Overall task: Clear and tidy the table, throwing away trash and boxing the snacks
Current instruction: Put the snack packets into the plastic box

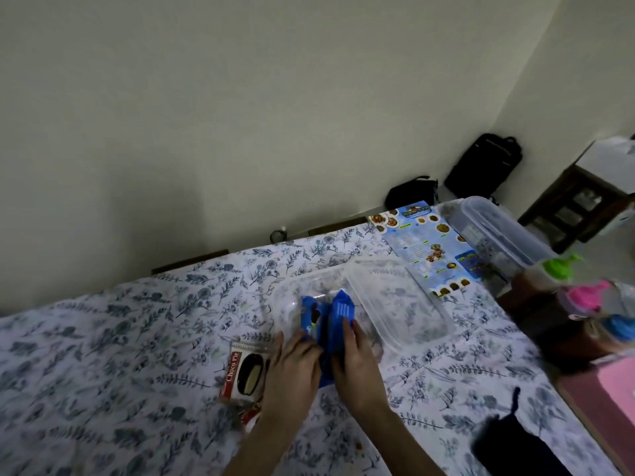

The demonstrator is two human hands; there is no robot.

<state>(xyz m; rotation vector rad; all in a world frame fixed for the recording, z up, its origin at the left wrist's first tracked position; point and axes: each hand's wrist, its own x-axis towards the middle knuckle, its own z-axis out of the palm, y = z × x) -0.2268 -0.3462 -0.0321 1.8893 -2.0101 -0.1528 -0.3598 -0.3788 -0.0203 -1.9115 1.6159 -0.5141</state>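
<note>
On the floral tablecloth (103, 338), my left hand (292, 369) and my right hand (354, 359) both grip blue snack packets (340, 310) at the near end of a clear plastic box (405, 304). The packets stand tilted, partly over the box's near rim. A red and white Choco Pie packet (244, 371) lies flat just left of my left hand, and another red wrapper (249, 415) peeks out below it, partly under my forearm.
A blue food menu leaflet (422, 245) lies behind the box. A clear lidded container (491, 235) sits at the far right edge. Bottles with green and pink caps (580, 283) stand right. A dark object (508, 441) lies at the near right. Black bags (481, 166) rest on the floor by the wall.
</note>
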